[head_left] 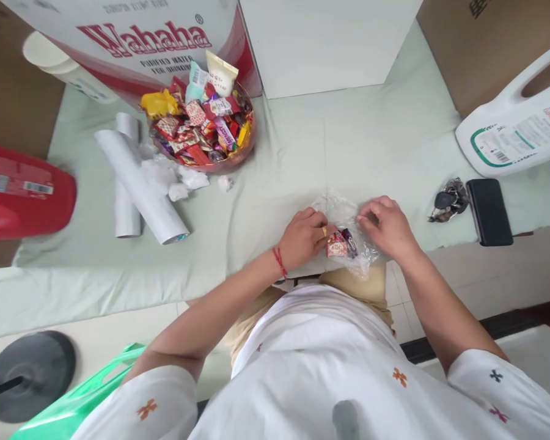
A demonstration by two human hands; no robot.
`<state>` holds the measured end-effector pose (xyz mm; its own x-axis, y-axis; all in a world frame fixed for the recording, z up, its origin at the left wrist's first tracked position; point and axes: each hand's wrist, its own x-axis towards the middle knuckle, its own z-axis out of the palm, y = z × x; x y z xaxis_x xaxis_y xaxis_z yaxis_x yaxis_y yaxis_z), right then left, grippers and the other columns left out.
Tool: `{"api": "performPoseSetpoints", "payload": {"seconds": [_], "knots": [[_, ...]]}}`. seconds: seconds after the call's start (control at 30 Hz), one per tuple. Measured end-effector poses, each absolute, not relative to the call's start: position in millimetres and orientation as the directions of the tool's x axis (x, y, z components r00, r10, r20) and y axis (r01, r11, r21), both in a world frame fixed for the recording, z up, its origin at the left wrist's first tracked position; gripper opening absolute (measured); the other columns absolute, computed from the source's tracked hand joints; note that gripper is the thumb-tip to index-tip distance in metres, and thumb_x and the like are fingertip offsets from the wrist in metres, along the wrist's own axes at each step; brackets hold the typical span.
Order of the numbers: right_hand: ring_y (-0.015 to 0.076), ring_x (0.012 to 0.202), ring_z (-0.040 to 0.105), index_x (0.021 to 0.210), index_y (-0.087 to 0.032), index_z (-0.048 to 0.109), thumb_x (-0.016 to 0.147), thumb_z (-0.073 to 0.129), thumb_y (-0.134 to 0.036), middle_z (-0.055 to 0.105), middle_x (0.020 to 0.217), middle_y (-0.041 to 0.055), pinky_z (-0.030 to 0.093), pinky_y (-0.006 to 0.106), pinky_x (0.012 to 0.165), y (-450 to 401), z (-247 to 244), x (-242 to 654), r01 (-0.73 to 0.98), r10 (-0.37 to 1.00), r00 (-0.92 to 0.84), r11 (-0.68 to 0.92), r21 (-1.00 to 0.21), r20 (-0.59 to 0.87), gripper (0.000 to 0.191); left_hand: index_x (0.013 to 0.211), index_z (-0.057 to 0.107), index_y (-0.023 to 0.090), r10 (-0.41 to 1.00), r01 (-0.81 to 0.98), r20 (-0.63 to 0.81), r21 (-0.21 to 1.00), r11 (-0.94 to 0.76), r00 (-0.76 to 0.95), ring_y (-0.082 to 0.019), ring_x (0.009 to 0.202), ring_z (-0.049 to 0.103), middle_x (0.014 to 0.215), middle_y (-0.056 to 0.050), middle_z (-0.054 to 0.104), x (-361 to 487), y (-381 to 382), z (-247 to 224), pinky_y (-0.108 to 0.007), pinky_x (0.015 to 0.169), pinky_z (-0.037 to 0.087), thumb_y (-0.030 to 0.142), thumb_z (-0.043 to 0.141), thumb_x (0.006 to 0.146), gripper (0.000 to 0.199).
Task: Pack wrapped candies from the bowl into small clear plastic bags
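Grn tblcloth (pixel 348 140), ctns (pixel 142 61) behind, clr bag (pixel 365 255) at edge, tiled flr (pixel 476 272)

One left hand (pixel 305 237), palm down, fingers bent. One right hand (pixel 388 225), fingers curled toward thumb. Forearms (pixel 238 307) converging forward.

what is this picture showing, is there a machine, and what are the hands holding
There's no machine: these are a person's two bare hands. The single picture comes from a camera worn on the head, looking forward and down. The left hand, wearing a red cord bracelet, and the right hand are at a clear plastic bag apparently holding small red and purple wrapped sweets; how firmly each grips is unclear. On the pale green cloth are a round reddish translucent bowl heaped with colourful packets, two white cylindrical rolls, a dark bunch of keys and a flat black rectangular device.
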<state>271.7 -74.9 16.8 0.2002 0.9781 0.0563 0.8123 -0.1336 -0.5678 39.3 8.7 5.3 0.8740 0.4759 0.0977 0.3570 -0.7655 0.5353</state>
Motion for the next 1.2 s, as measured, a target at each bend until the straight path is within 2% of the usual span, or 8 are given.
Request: {"api": "performPoseSetpoints", "payload": {"seconds": [0.2,0.37,0.53,0.67,0.77,0.9,1.07,1.2], "knots": [[0.0105,0.055,0.055,0.091,-0.023,0.062,0.098,0.057,-0.035,0.074,0.122,0.0057,0.051,0.029,0.062,-89.9,47.7,240.5,0.654,0.992,0.128,-0.09,-0.751,-0.007,0.015,0.111,0.078,0.027,0.538,0.424,0.098,0.506,-0.752,0.837,-0.025,0.097,0.057,0.101,-0.01,0.071,43.0,4.5,5.2,-0.041,0.083,0.042,0.037,0.048,0.104,0.033],[0.0219,0.103,0.073,0.1,-0.022,0.066,0.105,0.044,-0.025,0.065,0.145,0.0103,0.056,0.033,0.074,-113.6,35.1,200.3,0.828,0.992,-0.071,0.115,-0.548,0.101,0.022,0.078,0.074,0.021,0.635,0.474,0.135,0.554,-0.685,0.76,-0.024,0.088,0.061,0.089,-0.01,0.07,44.8,-4.6,-2.6,-0.039,0.078,0.046,0.029,0.053,0.099,0.03],[0.0158,0.069,0.068,0.099,-0.021,0.069,0.105,0.048,-0.026,0.057,0.155,0.0094,0.046,0.032,0.055,-126.7,9.3,194.0,0.929,0.978,-0.17,0.2,-0.313,0.122,0.022,0.087,0.074,0.02,0.709,0.36,0.133,0.788,-0.499,0.692,-0.018,0.079,0.065,0.084,-0.005,0.069,31.6,-4.4,-6.2,-0.031,0.073,0.051,0.023,0.054,0.095,0.022],[0.0138,0.063,0.064,0.097,-0.024,0.072,0.104,0.05,-0.024,0.065,0.147,0.0038,0.045,0.032,0.056,-125.8,9.5,197.3,0.922,0.974,-0.197,0.223,-0.318,0.111,0.022,0.101,0.068,0.021,0.84,0.363,0.143,0.855,-0.372,0.524,-0.016,0.083,0.064,0.094,-0.004,0.068,15.7,6.4,-2.1,-0.031,0.078,0.054,0.02,0.048,0.094,0.021],[0.0134,0.063,0.064,0.099,-0.024,0.073,0.101,0.053,-0.019,0.065,0.147,0.0019,0.045,0.032,0.058,-123.2,12.4,198.5,0.908,0.964,-0.238,0.265,-0.324,0.121,0.021,0.118,0.06,0.02,0.946,0.497,0.128,0.825,-0.269,0.299,-0.019,0.099,0.064,0.11,-0.008,0.067,13.3,16.5,2.9,-0.034,0.089,0.054,0.029,0.044,0.101,0.025],[0.0168,0.073,0.07,0.104,-0.022,0.073,0.1,0.053,-0.017,0.062,0.15,0.0034,0.049,0.034,0.061,-122.5,10.7,205.3,0.909,0.94,-0.316,0.338,-0.243,0.125,0.02,0.128,0.061,0.02,0.868,0.632,0.039,0.669,-0.391,0.495,-0.032,0.141,0.046,0.139,-0.014,0.059,21.5,21.0,8.7,-0.052,0.118,0.037,0.04,0.06,0.096,0.037],[0.0204,0.091,0.075,0.1,-0.022,0.072,0.102,0.054,-0.024,0.062,0.15,0.0062,0.057,0.036,0.073,-127.7,15.3,223.6,0.838,0.936,-0.319,0.352,-0.417,0.15,0.019,0.094,0.07,0.018,0.798,0.669,-0.036,0.569,-0.478,0.602,-0.042,0.157,0.019,0.153,-0.014,0.049,19.7,15.1,4.5,-0.061,0.126,0.021,0.038,0.079,0.081,0.026],[0.0233,0.109,0.072,0.107,-0.023,0.072,0.1,0.058,-0.022,0.07,0.137,0.0103,0.058,0.038,0.088,-129.8,26.8,223.6,0.773,0.933,-0.113,0.299,-0.56,0.342,0.015,0.086,0.067,0.018,0.819,0.66,0.019,0.582,-0.476,0.574,-0.041,0.15,0.034,0.144,-0.014,0.056,13.5,9.8,3.5,-0.057,0.121,0.032,0.028,0.081,0.078,0.019]]}}
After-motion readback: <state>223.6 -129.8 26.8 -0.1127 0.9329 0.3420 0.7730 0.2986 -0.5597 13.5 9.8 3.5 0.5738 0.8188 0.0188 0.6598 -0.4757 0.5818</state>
